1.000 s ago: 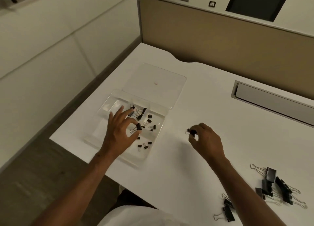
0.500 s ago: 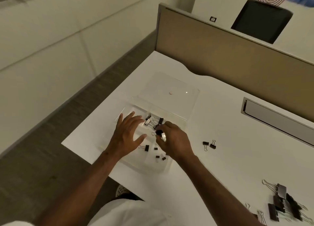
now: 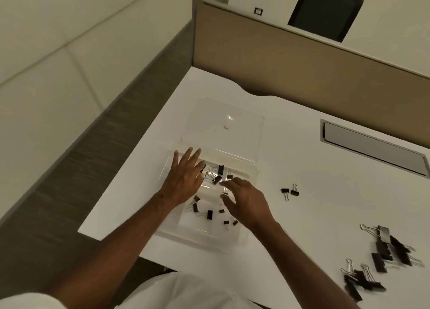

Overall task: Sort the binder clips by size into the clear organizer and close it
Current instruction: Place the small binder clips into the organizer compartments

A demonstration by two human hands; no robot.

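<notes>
The clear organizer (image 3: 252,169) lies open on the white desk, its lid (image 3: 244,127) folded flat behind it. Several small and medium black binder clips (image 3: 209,214) lie scattered in its compartments. My left hand (image 3: 183,178) rests flat with straight fingers over the organizer's left side. Over the middle of the organizer hovers my right hand (image 3: 246,204), fingers spread and relaxed, holding nothing. Two small clips (image 3: 289,191) lie on the desk right of the organizer. A pile of large clips (image 3: 386,246) sits at the right edge.
A tan partition (image 3: 302,59) runs along the desk's back. A grey cable slot (image 3: 372,149) is set into the desk at the right. More large clips (image 3: 358,279) lie near the front right. The desk's left edge drops to the floor.
My right hand carried a small clip from the desk into the organizer and let it go; its fingers are now spread. The left hand released its clip and lies flat.
</notes>
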